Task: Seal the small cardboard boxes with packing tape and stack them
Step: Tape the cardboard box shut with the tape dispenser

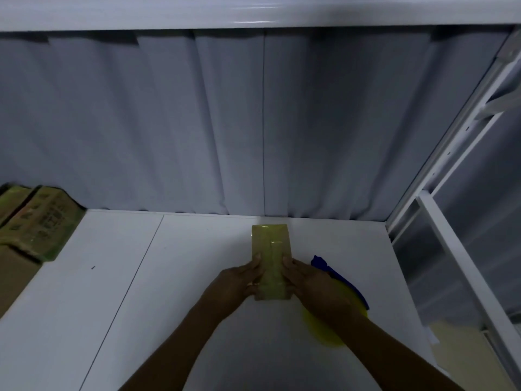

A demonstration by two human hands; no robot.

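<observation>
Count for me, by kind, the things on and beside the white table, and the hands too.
small cardboard box, taped, held by both hands: 1
tape dispenser, blue and yellow, partly under the right arm: 1
large printed carton at the left edge, partly out of view: 1
hands: 2, left hand and right hand
Total: 5

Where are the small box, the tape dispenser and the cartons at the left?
small box [271,244]: head view, taped top face.
tape dispenser [320,263]: head view, blue far end.
cartons [39,221]: head view, printed top of the upper carton.
</observation>
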